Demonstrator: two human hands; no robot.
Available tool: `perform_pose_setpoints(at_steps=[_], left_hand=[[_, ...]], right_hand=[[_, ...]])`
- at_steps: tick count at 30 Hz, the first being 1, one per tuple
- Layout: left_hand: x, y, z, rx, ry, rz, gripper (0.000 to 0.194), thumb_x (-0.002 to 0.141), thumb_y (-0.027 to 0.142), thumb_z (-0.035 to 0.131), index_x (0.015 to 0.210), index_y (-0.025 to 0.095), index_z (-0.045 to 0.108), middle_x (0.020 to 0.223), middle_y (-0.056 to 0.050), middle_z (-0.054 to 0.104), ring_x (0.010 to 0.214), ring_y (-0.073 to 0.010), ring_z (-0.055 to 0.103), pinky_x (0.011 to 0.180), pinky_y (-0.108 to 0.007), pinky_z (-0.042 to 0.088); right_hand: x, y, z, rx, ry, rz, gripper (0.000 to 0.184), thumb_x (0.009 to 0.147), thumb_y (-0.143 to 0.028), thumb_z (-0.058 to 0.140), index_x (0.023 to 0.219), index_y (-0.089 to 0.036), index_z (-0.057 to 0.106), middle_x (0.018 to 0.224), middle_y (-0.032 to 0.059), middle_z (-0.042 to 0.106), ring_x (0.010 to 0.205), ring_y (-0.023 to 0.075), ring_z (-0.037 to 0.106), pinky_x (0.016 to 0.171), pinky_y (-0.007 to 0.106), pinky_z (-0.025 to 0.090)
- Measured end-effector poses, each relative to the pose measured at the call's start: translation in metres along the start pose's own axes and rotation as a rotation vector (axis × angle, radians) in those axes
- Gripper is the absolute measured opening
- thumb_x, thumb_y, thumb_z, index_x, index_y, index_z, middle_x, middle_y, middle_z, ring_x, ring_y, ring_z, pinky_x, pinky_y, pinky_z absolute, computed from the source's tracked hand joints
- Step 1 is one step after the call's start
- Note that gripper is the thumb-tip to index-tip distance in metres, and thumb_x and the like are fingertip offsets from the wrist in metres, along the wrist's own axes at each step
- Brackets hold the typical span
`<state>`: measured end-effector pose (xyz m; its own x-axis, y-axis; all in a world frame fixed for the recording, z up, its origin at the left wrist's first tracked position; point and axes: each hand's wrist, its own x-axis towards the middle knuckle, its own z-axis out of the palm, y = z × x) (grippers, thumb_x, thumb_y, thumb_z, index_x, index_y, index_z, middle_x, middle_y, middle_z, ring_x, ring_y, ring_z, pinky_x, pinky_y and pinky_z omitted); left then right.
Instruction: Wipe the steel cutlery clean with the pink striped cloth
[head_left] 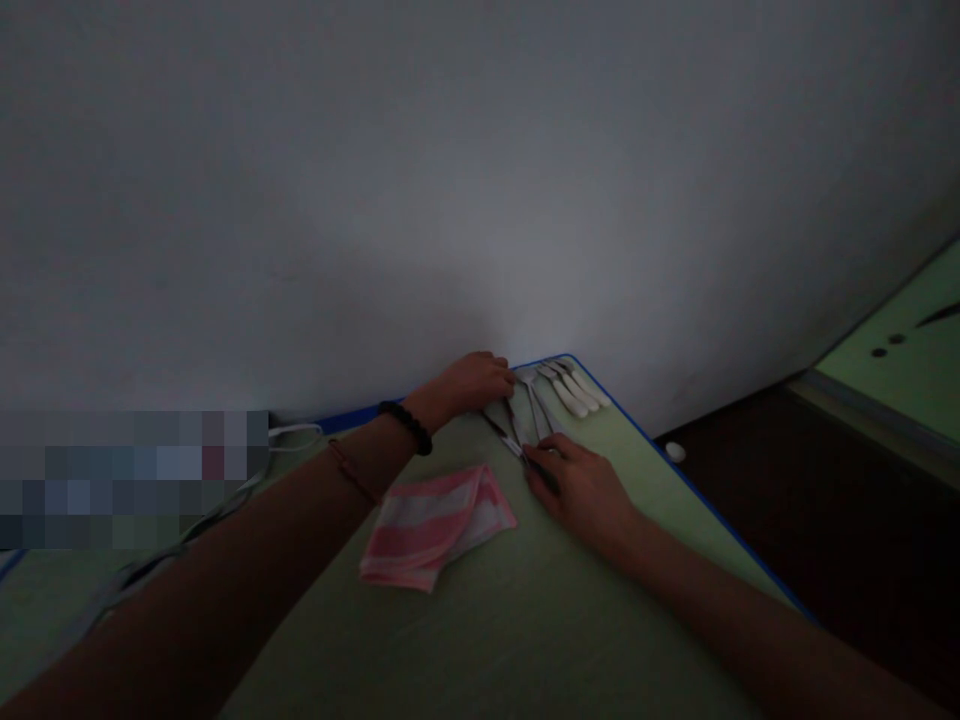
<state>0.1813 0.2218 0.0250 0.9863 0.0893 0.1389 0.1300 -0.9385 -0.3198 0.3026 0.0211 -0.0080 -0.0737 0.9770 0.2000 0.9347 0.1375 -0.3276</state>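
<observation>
My right hand (589,497) has its fingers closed around the dark handle of a slim metal utensil (507,438); the picture is too dim to show its exact kind. Farther off, by the table's back edge, my left hand (474,383) has bent fingers near the far ends of the metal cutlery. Whatever it grips is hidden. Several silver pieces of cutlery (538,408) lie between and beyond the hands. To their right, white-handled cutlery (574,393) is laid side by side at the corner. A folded pink-and-white striped cloth (431,525) rests nearer me, below my left wrist.
The pale green table (480,650) has a blue rim and meets a plain wall (480,180). A white cable (296,432) lies at the left, beside a blurred-out area. Past the right edge are a dark floor (817,500) and a small round white object (675,452).
</observation>
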Motion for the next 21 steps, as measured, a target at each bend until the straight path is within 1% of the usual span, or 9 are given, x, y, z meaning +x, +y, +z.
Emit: perform_pose_setpoints(at_steps=[3,5,9,11,13,14,16,19,21], left_hand=[[0.004,0.001,-0.002,0.002,-0.03,0.053,0.015,0.081,0.01,0.058,0.075,0.021,0.067,0.082,-0.002,0.07,0.081,-0.0142,0.06,0.072,-0.025,0.038],[0.004,0.001,-0.002,0.006,-0.029,0.065,0.015,0.081,0.009,0.058,0.076,0.02,0.067,0.082,-0.002,0.07,0.081,-0.0146,0.06,0.074,-0.026,0.038],[0.003,-0.001,-0.006,0.016,0.0,0.067,0.018,0.079,0.007,0.058,0.088,0.021,0.065,0.087,-0.002,0.069,0.087,-0.0153,0.059,0.079,-0.027,0.037],[0.006,-0.002,-0.009,0.026,0.029,0.058,0.022,0.08,0.007,0.057,0.096,0.02,0.064,0.093,-0.004,0.069,0.092,-0.0164,0.058,0.082,-0.029,0.035],[0.012,0.002,-0.012,0.036,0.057,0.064,0.019,0.082,0.01,0.056,0.097,0.02,0.063,0.096,-0.005,0.068,0.094,-0.0176,0.056,0.083,-0.031,0.035],[0.016,0.005,-0.012,0.039,0.065,0.079,0.016,0.083,0.012,0.056,0.095,0.02,0.063,0.096,-0.005,0.067,0.094,-0.0177,0.056,0.082,-0.031,0.035],[0.024,0.014,-0.012,0.042,0.068,0.13,0.009,0.083,0.014,0.058,0.085,0.02,0.065,0.089,-0.004,0.067,0.09,-0.0177,0.056,0.08,-0.03,0.036],[0.033,0.025,-0.007,0.041,0.065,0.221,0.011,0.082,0.015,0.06,0.073,0.02,0.065,0.081,-0.003,0.065,0.084,-0.017,0.056,0.074,-0.029,0.036],[0.036,0.028,-0.005,0.043,0.066,0.263,0.012,0.081,0.014,0.061,0.07,0.019,0.064,0.079,-0.003,0.064,0.081,-0.0169,0.055,0.071,-0.029,0.037]], right_hand=[[-0.001,0.0,-0.003,0.016,0.033,0.01,0.035,0.09,-0.035,0.035,0.116,-0.024,0.056,0.11,0.0058,0.058,0.093,0.0154,0.059,0.082,0.027,0.045],[0.0,0.004,-0.007,0.023,0.071,0.032,0.034,0.09,-0.034,0.036,0.115,-0.024,0.055,0.111,0.0054,0.057,0.094,0.0154,0.058,0.083,0.028,0.044],[0.004,0.02,-0.014,-0.03,0.129,0.126,0.031,0.088,-0.03,0.038,0.112,-0.02,0.055,0.111,0.0074,0.056,0.094,0.0177,0.058,0.083,0.03,0.044],[0.005,0.028,-0.016,-0.049,0.118,0.165,0.03,0.086,-0.03,0.041,0.11,-0.018,0.055,0.11,0.0086,0.057,0.093,0.0188,0.058,0.082,0.031,0.044],[0.005,0.032,-0.017,-0.056,0.082,0.174,0.029,0.085,-0.029,0.044,0.109,-0.018,0.056,0.108,0.0083,0.057,0.093,0.0188,0.059,0.082,0.03,0.043],[0.005,0.033,-0.016,-0.058,0.065,0.17,0.028,0.085,-0.028,0.044,0.108,-0.02,0.057,0.107,0.0077,0.058,0.092,0.0185,0.059,0.081,0.03,0.043],[0.005,0.034,-0.015,-0.063,0.047,0.158,0.027,0.085,-0.028,0.044,0.107,-0.023,0.059,0.108,0.0063,0.057,0.09,0.0173,0.059,0.081,0.029,0.043],[0.005,0.033,-0.015,-0.066,0.042,0.148,0.028,0.087,-0.03,0.042,0.108,-0.026,0.06,0.11,0.0054,0.056,0.088,0.0159,0.06,0.079,0.028,0.043],[0.006,0.033,-0.015,-0.061,0.036,0.147,0.029,0.088,-0.03,0.041,0.11,-0.025,0.059,0.11,0.0055,0.057,0.089,0.0157,0.06,0.079,0.027,0.043]])
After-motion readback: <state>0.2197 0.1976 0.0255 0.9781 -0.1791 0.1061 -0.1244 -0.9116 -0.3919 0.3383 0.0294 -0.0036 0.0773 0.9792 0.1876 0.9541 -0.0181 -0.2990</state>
